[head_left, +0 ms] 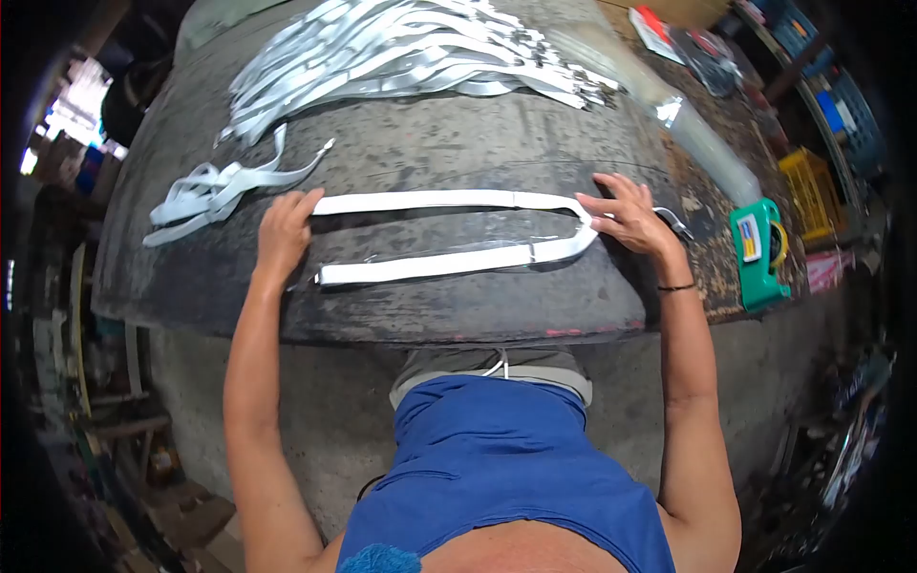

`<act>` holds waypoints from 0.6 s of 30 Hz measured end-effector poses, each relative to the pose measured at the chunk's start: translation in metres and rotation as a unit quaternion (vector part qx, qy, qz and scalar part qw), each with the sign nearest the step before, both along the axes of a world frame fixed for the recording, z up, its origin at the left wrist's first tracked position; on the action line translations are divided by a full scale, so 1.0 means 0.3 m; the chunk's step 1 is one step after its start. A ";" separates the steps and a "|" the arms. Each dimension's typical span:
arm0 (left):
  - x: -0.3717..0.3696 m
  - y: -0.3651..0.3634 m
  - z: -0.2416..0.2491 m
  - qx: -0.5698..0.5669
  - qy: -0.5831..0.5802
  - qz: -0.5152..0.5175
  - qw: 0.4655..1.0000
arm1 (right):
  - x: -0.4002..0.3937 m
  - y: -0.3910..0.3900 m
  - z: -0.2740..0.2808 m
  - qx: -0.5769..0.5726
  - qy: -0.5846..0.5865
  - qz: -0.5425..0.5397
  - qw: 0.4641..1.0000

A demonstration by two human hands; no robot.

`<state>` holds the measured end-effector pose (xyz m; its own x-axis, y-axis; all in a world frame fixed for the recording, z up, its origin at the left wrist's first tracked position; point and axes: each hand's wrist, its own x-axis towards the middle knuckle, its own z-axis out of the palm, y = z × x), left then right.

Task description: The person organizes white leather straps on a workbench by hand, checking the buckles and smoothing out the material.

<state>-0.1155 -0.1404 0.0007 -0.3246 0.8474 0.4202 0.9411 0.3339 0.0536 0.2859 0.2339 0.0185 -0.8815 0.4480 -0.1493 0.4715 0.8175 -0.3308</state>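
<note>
A long white strap [420, 201], like suspenders, lies in a narrow loop across the table, its two lengths running side by side and meeting at the right. My left hand [285, 234] is closed on the end of the far length, fingers pressed together. At the joined right end, my right hand [630, 218] has its thumb and fingers on the strap, with the forefinger lifted apart. The near length lies flat, its left end with a small metal piece, free of both hands. A short piece with a dark clip [676, 224] shows beyond my right hand.
A heap of white straps [401, 57] with metal clips covers the far side. Another bundled strap [215, 196] lies at the left. On the right are a green tape dispenser [750, 258], a clear plastic roll [712, 153] and bagged items [707, 62]. A yellow crate [810, 191] stands beyond.
</note>
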 end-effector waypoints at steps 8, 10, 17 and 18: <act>0.013 -0.060 0.008 -0.072 -0.053 -0.050 0.995 | 0.009 -0.003 -0.023 -0.001 0.018 -0.022 1.000; 0.038 -0.050 0.023 -0.056 -0.048 -0.040 0.996 | 0.015 -0.007 -0.029 0.007 0.020 -0.025 0.999; 0.314 0.072 0.092 0.025 -0.075 -0.070 0.994 | 0.035 -0.019 -0.080 0.096 0.100 0.017 0.990; 0.362 0.079 0.079 0.026 -0.091 -0.080 0.992 | 0.039 -0.025 -0.077 0.105 0.116 0.023 0.987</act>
<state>-0.0068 -0.1167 0.0246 -0.2624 0.8726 0.4119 0.9548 0.1732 0.2415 0.2978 0.2263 -0.0045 -0.9011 0.4067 0.1504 0.3644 0.8982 -0.2458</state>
